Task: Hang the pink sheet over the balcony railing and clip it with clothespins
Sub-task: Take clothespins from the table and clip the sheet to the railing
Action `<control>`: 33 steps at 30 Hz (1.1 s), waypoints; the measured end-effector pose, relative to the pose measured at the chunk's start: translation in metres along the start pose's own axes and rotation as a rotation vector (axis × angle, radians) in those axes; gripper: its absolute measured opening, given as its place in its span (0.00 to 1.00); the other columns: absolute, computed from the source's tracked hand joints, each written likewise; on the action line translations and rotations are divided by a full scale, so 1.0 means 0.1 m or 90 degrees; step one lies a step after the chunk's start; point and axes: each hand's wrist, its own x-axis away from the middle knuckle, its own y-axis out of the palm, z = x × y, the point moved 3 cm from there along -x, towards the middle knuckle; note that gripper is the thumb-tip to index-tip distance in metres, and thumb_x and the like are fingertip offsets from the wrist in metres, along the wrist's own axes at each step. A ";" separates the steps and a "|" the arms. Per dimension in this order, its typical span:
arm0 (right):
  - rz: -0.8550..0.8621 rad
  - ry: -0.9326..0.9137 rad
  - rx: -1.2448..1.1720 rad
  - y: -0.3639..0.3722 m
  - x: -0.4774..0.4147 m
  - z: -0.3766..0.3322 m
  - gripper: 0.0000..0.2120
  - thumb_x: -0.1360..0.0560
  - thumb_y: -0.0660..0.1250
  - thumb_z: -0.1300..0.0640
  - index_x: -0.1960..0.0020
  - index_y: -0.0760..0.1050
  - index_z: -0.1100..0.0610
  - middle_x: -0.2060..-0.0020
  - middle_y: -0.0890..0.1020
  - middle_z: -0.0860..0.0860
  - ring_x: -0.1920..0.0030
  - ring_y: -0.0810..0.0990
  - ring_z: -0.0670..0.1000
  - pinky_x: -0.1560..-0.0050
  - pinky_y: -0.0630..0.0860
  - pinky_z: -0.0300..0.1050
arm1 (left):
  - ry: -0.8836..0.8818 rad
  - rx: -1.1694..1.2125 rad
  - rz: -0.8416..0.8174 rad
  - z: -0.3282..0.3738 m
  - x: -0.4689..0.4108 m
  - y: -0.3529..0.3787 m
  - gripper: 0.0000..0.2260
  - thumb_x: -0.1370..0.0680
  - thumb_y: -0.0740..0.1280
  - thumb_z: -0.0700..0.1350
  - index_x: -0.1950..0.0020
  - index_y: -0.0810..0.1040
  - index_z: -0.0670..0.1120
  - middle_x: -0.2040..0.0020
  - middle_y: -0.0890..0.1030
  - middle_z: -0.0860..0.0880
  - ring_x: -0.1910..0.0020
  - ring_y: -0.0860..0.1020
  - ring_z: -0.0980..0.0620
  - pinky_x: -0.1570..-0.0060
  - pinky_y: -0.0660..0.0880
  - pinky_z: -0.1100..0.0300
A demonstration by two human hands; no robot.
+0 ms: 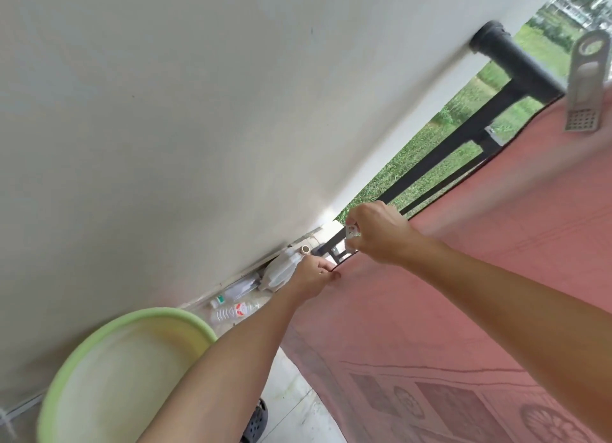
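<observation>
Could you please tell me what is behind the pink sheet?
Bars of the black railing show past the edge of the pink sheet, with grass beyond. Further right the sheet covers everything behind it.

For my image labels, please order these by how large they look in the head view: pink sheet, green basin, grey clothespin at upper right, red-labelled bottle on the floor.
1. pink sheet
2. green basin
3. grey clothespin
4. red-labelled bottle
The clothespin is nearer the camera, so its true rank is unsure.
</observation>
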 end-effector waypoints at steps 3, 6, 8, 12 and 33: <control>-0.020 -0.015 0.017 0.12 -0.08 -0.04 0.10 0.25 0.70 0.55 0.44 0.80 0.57 0.48 0.83 0.56 0.49 0.82 0.57 0.49 0.78 0.49 | 0.008 0.023 0.004 -0.05 -0.02 0.01 0.06 0.29 0.73 0.40 0.65 0.79 0.46 0.69 0.78 0.48 0.67 0.76 0.50 0.57 0.78 0.49; -0.039 -0.026 0.033 0.23 -0.15 -0.05 0.07 0.25 0.70 0.56 0.47 0.82 0.54 0.48 0.84 0.55 0.51 0.83 0.57 0.49 0.79 0.52 | 0.018 0.008 0.024 -0.06 -0.01 -0.02 0.06 0.31 0.71 0.36 0.64 0.81 0.47 0.68 0.80 0.45 0.67 0.77 0.50 0.56 0.78 0.49; -0.051 -0.029 0.028 0.27 -0.19 -0.04 0.05 0.25 0.70 0.56 0.49 0.82 0.53 0.50 0.84 0.54 0.52 0.83 0.56 0.49 0.80 0.52 | 0.017 0.001 0.039 -0.04 0.00 -0.05 0.09 0.30 0.71 0.33 0.63 0.81 0.47 0.67 0.81 0.45 0.68 0.78 0.51 0.58 0.78 0.55; -0.045 -0.009 -0.044 0.26 -0.26 -0.03 0.05 0.29 0.75 0.54 0.53 0.84 0.52 0.55 0.85 0.52 0.55 0.83 0.54 0.51 0.80 0.51 | 0.010 0.021 0.061 -0.06 -0.05 -0.08 0.12 0.30 0.72 0.33 0.67 0.80 0.49 0.71 0.79 0.49 0.70 0.77 0.53 0.59 0.78 0.54; -0.153 0.015 0.059 0.47 -0.19 0.03 0.25 0.30 0.75 0.52 0.35 0.74 0.57 0.47 0.81 0.54 0.47 0.81 0.57 0.47 0.79 0.54 | -0.050 -0.141 0.071 -0.03 0.29 -0.51 0.07 0.30 0.72 0.33 0.57 0.82 0.44 0.59 0.82 0.44 0.59 0.78 0.49 0.52 0.76 0.55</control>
